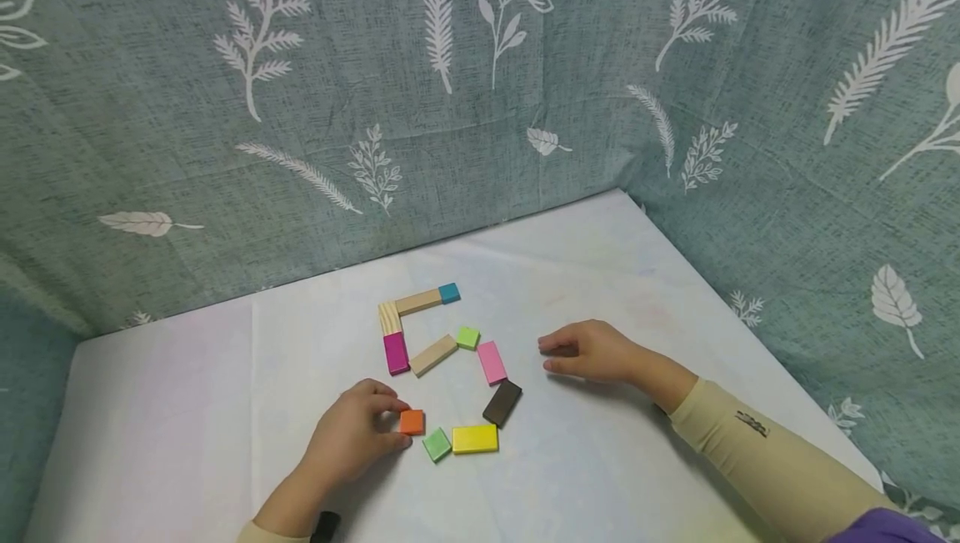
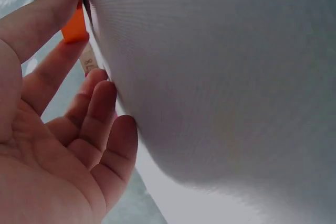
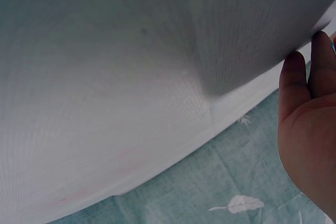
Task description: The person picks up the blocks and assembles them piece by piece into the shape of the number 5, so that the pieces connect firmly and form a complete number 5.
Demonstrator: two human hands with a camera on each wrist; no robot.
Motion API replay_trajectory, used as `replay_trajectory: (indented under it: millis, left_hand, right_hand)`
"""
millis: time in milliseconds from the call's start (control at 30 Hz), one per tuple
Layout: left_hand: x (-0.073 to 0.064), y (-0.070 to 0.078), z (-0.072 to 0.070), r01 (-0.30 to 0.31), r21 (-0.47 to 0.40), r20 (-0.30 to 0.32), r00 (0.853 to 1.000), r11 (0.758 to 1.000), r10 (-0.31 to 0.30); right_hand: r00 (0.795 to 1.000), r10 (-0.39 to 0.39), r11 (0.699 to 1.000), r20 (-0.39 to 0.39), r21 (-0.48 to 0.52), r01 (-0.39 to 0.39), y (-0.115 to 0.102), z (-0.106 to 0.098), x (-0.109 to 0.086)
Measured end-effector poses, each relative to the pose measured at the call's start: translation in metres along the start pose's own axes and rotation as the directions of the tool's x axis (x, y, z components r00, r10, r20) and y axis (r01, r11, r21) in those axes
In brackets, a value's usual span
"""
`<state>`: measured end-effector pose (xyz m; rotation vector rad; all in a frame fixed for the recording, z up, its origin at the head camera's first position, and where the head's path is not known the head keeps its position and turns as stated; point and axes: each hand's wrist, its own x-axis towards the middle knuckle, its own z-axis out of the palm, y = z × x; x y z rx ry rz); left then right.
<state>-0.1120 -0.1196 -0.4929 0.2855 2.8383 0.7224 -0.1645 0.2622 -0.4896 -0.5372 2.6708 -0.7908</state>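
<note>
My left hand (image 1: pixel 348 434) pinches an orange block (image 1: pixel 412 422) between thumb and index finger, low over or on the white table. Seen from the left wrist, the thumb crosses the orange block (image 2: pixel 74 27) and the other fingers are loosely bent. Just right of it lie a green block (image 1: pixel 437 445) and a yellow block (image 1: pixel 475 439). From there the row curves up through a dark brown block (image 1: pixel 502 403), a pink block (image 1: pixel 492 363) and a lime block (image 1: pixel 468 338). My right hand (image 1: pixel 596 351) holds nothing, fingers loosely bent, right of the pink block.
Above, a plain wooden block (image 1: pixel 433 355), a magenta block (image 1: pixel 396 354), a striped wooden block (image 1: pixel 390 319), another plain block (image 1: pixel 418 302) and a blue block (image 1: pixel 449 293) continue the line. Green leaf-patterned cloth (image 1: pixel 315 109) walls the white table (image 1: pixel 187 376).
</note>
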Motion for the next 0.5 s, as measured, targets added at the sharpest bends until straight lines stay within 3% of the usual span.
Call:
replay_trajectory:
  millis: [200, 500]
  left_hand:
    - [-0.0024, 0.0039, 0.0027, -0.022, 0.091, -0.006, 1.0, 0.996, 0.022]
    - [-0.0049, 0.0079, 0.0035, -0.028, 0.113, -0.025, 0.999, 0.993, 0.031]
  right_hand:
    - [1.0, 0.008, 1.0, -0.002, -0.002, -0.008, -0.0012, 0.0007, -0.0008]
    - [1.0, -0.018, 1.0, -0.015, -0.015, 0.018, -0.0006, 0.0003, -0.0008]
